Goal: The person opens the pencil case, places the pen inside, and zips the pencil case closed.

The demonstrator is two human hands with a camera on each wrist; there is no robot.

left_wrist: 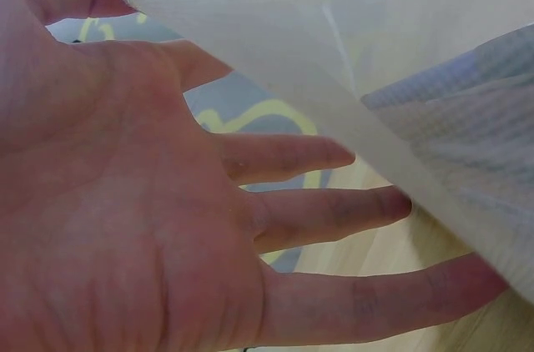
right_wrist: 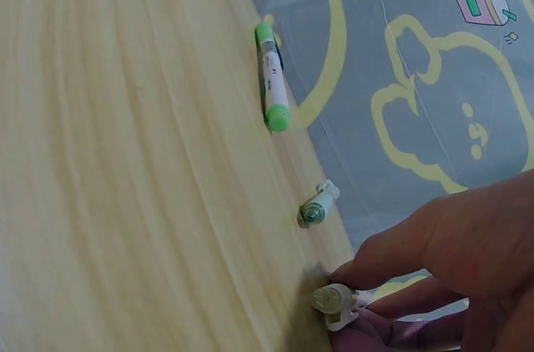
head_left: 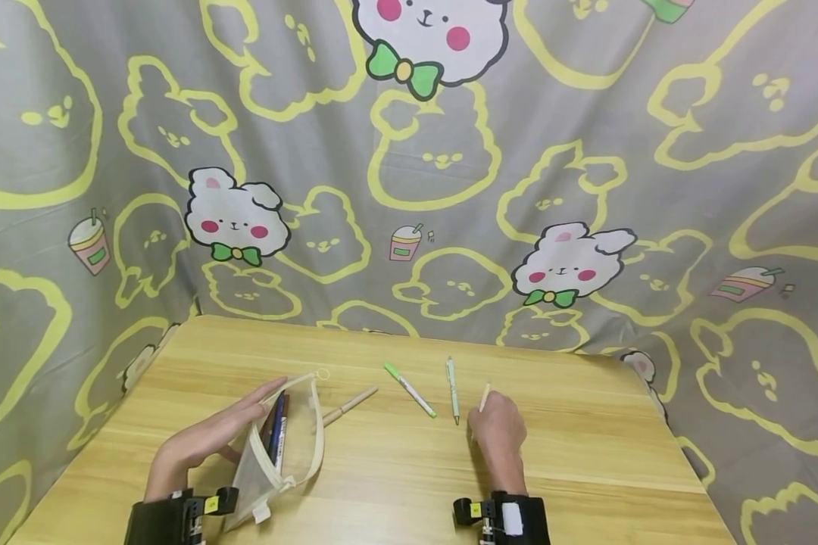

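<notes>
Grey cloth with yellow outlines of animals and white rabbit faces makes the large curtain (head_left: 409,295), which hangs behind and on both sides of the table (head_left: 395,469). The table has a yellowish wood surface with visible grain.

On the left part of the table there is a translucent pouch (head_left: 251,484) with a cream zipper edge; it stands tilted, and its mouth is open towards the upper right. The left hand (head_left: 211,435) is at the left side of this pouch. Its fingers are straight and spread apart, and in the left wrist view their tips reach the edge of the pouch or go behind it. The right hand (head_left: 499,428) is at the right part of the table, well apart from the pouch. Its thumb and fingers are pinched on a cream-coloured pen (head_left: 485,398), and I cannot tell if this pen touches the table.

Inside the pouch stand several pens (head_left: 279,435), among them a blue one and a white one. A white marker with green ends (head_left: 410,390) lies slanting near the middle of the table. To its right lies a pale green pen (head_left: 453,390), between the marker and the right hand. A beige pen (head_left: 351,406) lies just beside the pouch, with its lower end close to the zipper edge
</notes>
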